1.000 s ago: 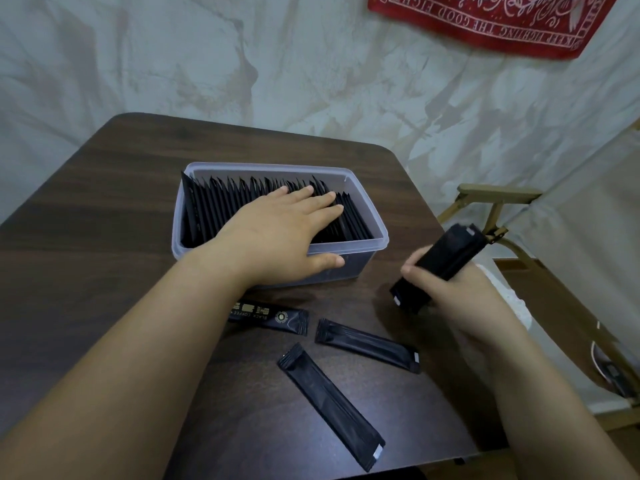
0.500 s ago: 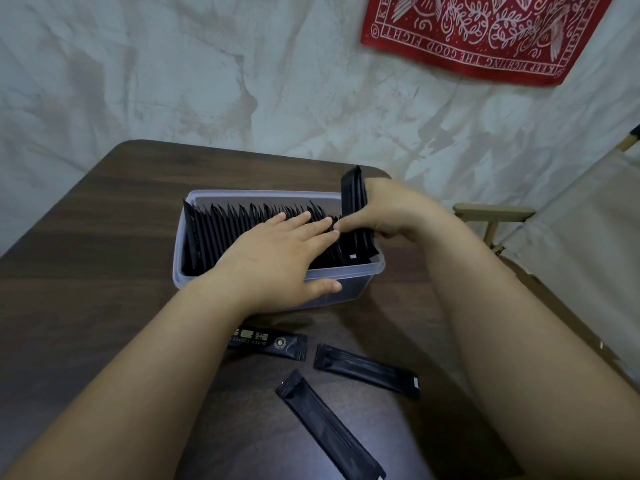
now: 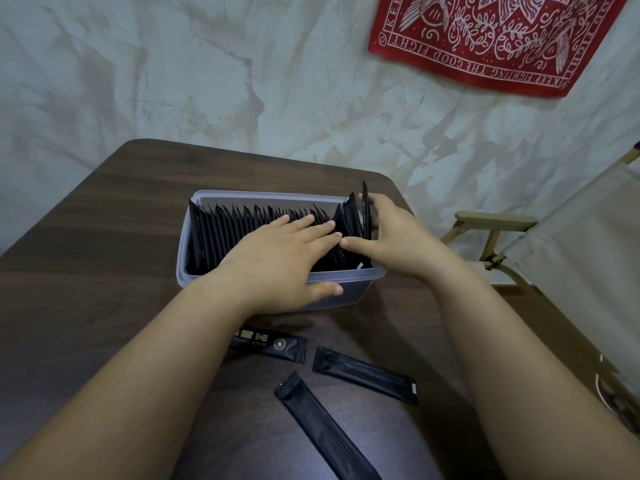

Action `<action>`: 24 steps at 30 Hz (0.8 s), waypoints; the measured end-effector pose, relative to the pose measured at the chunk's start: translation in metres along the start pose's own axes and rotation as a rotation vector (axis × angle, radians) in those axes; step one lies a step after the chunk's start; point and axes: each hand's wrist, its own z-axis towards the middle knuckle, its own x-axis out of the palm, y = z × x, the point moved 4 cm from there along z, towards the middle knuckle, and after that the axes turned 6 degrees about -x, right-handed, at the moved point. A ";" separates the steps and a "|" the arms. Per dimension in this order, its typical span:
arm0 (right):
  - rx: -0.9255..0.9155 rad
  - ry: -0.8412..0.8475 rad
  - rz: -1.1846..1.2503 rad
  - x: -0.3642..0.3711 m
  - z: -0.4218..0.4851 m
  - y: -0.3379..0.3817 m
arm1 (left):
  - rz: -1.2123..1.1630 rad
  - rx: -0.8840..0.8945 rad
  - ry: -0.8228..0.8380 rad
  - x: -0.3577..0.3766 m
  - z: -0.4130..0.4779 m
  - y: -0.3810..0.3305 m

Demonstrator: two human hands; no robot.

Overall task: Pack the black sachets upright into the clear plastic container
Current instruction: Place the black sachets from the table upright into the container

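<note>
A small bunch of black sachets (image 3: 356, 220) is pinched by the right hand (image 3: 398, 237) at the container's (image 3: 277, 195) three o'clock end. The packed row is pressed flat by the open left hand (image 3: 277, 261). Three loose sachets (image 3: 363, 374) at six o'clock remain unpacked.

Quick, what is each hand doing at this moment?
Left hand: open, flat on the packed sachets.
Right hand: closed on a bundle of sachets at the container's right end.

Sachets (image 3: 263, 233) upright in container (image 3: 346, 289)
</note>
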 end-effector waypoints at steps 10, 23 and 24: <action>-0.061 -0.043 -0.061 0.004 -0.006 0.000 | 0.004 -0.003 -0.003 0.000 0.001 0.001; 0.046 -0.330 -0.007 0.004 -0.013 -0.003 | -0.002 -0.002 -0.003 0.001 0.000 0.001; 0.038 -0.328 -0.033 0.005 -0.014 -0.001 | -0.002 -0.002 -0.006 0.000 0.000 0.000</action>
